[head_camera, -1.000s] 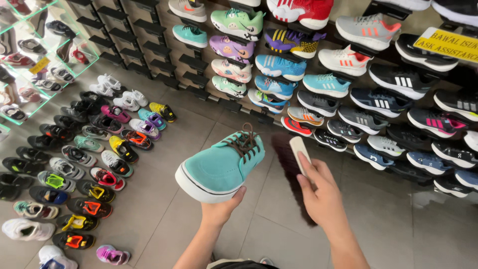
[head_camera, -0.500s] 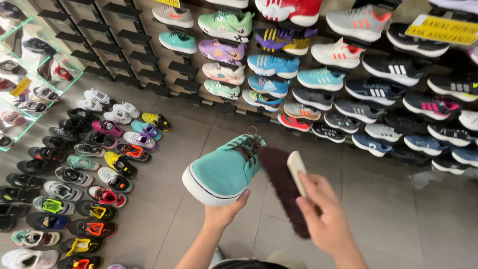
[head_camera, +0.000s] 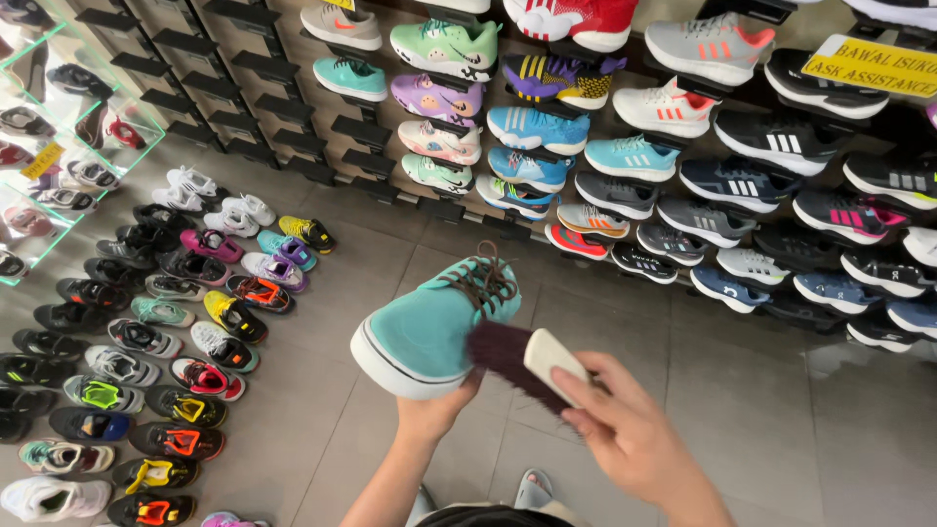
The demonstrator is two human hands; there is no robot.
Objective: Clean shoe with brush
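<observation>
My left hand (head_camera: 437, 410) holds a teal low-top sneaker (head_camera: 422, 330) with a white sole and brown laces, gripping it from below with the toe pointing down-left. My right hand (head_camera: 625, 434) grips a brush (head_camera: 527, 363) with a white back and dark maroon bristles. The bristles press against the sneaker's side near the laces.
A wall rack (head_camera: 683, 146) of many coloured sneakers fills the top and right. Rows of shoes (head_camera: 146, 342) lie on the tiled floor (head_camera: 761, 410) at the left. Glass shelves (head_camera: 49, 146) with shoes stand at the far left. A yellow sign (head_camera: 869, 66) hangs at top right.
The brush has swung from standing beside the sneaker to lying flat against its side. The sneaker and both hands have shifted slightly lower in view.
</observation>
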